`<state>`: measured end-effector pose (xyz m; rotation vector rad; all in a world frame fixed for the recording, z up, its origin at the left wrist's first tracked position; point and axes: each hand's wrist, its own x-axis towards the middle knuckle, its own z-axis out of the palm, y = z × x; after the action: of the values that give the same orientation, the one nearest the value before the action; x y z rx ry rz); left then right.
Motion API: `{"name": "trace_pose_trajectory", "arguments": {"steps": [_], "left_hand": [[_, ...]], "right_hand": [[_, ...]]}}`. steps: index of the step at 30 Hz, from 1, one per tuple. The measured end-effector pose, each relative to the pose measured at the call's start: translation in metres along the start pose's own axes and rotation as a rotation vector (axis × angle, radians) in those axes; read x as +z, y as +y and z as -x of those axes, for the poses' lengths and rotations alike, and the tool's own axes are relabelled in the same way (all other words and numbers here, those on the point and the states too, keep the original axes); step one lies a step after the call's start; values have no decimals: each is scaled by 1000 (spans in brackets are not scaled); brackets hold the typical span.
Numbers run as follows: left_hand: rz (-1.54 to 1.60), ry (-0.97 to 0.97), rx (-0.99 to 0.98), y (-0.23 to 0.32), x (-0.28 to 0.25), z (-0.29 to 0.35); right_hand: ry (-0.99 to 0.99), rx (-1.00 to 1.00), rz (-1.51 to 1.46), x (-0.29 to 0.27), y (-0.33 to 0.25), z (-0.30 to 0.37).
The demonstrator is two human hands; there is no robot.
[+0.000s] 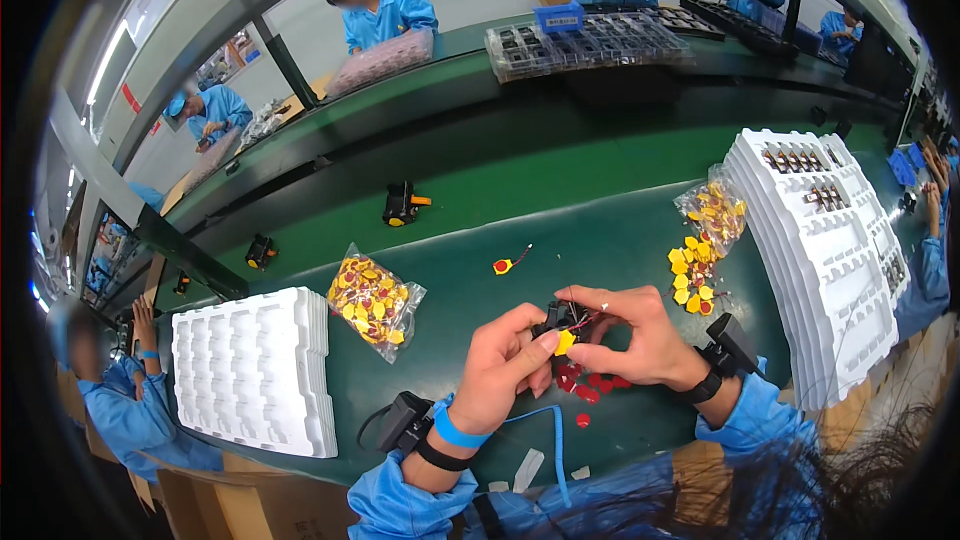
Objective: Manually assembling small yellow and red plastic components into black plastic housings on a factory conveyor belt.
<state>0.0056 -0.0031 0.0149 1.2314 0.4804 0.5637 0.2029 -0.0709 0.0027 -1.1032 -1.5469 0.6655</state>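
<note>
Lower centre of the frame, the left hand (505, 355) curls around a small, dark, hard-looking part (562, 316), its thumb against a flat yellow piece (566, 342); the right hand (642, 338) closes on the part from the other side, index finger along the top edge, thin wires beside it. The part thus sits between both hands, above glossy red discs (587, 395) on the smooth green table (470, 315). Left of centre lies a crinkled clear bag (372, 302) of yellow and red pieces; moulded white trays (250, 360) are stacked at lower left. At upper centre, a blue bin (558, 18) bears a printed label.
</note>
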Motion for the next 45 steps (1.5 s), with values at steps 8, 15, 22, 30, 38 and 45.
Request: {"name": "trace_pose_trajectory", "arguments": {"steps": [8, 15, 22, 30, 38, 45], "left_hand": [[-36, 50, 48, -4, 9, 1], [-35, 73, 119, -13, 8, -6], [386, -8, -166, -26, -1, -14], [224, 134, 44, -12, -1, -6], [231, 271, 4, -17, 0, -10], [176, 218, -4, -32, -3, -12]], "right_hand": [[26, 5, 99, 0, 2, 1], [37, 43, 66, 3, 9, 0], [22, 81, -367, -4, -13, 1], [137, -245, 429, 5, -47, 55], [520, 265, 1204, -178, -100, 84], [409, 846, 1064, -329, -20, 58]]}}
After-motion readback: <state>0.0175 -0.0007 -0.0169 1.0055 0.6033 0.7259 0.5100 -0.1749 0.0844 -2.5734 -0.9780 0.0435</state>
